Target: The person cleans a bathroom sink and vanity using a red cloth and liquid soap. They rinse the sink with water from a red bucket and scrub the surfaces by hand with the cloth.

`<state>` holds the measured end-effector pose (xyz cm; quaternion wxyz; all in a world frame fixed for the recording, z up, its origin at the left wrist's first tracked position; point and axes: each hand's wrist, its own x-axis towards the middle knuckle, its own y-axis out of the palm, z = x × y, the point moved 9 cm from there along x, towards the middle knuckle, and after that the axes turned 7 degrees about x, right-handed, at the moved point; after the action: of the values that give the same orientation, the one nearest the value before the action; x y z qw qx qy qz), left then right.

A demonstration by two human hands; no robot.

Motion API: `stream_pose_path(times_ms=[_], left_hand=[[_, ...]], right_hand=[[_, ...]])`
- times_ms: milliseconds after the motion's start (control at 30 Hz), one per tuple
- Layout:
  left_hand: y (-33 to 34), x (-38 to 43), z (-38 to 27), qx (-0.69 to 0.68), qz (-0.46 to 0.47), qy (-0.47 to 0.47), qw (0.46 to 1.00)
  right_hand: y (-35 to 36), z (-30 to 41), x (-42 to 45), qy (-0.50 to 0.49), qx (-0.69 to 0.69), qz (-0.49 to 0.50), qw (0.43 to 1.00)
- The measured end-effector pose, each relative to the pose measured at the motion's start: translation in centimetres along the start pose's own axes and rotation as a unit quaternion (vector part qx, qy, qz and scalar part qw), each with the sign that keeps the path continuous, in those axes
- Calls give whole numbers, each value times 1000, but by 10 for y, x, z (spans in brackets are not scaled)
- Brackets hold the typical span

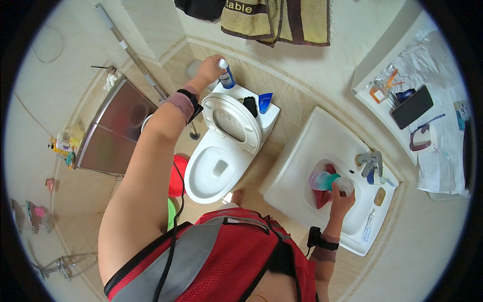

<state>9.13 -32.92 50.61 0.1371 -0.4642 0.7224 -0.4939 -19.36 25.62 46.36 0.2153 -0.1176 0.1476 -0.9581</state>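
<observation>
My left hand (209, 70) reaches to the toilet tank (242, 93) and grips a blue bottle (227, 80) near its white cap. The bottle stands upright at the tank's left end. Over the washbasin (302, 158), my right hand (342, 204) holds a plastic bottle (322, 181) with a pinkish translucent body, a teal collar and a whitish rounded end. Below that bottle, dark red cloth (322, 199) lies in the bowl, partly hidden by it. A black object (250, 106) and a blue tube (265, 102) are also on the tank.
The toilet lid and seat (232, 120) are raised. A chrome faucet (371, 163), a soap bar (379, 196) and a tube (368, 226) are on the basin. A phone (411, 107) lies on the right shelf. A red basin (177, 177) and a black cable (177, 211) are at left.
</observation>
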Motion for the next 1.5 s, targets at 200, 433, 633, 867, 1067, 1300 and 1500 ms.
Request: stream_pose_path(times_ms=[200,433,633,867,1067,1300,1500], left_hand=[[71,19,45,60,19,9,998],[127,27,94,102,81,-17,991],[127,31,102,108,117,-19,987],[67,18,62,109,-87,65,988],[74,-64,-124,-200,31,139,969],[107,-226,-347,-298,283,303,860],[148,-256,-349,-312,320,229,865]], right_hand=[[0,2,-13,69,-4,-31,997],[-2,-3,-24,71,25,-48,996],[0,13,-19,31,-25,-79,996],[6,19,-8,23,-63,-66,996],[7,32,2,-4,-57,-32,998],[36,44,0,-89,-61,91,990],[72,22,-11,-31,89,268,959]])
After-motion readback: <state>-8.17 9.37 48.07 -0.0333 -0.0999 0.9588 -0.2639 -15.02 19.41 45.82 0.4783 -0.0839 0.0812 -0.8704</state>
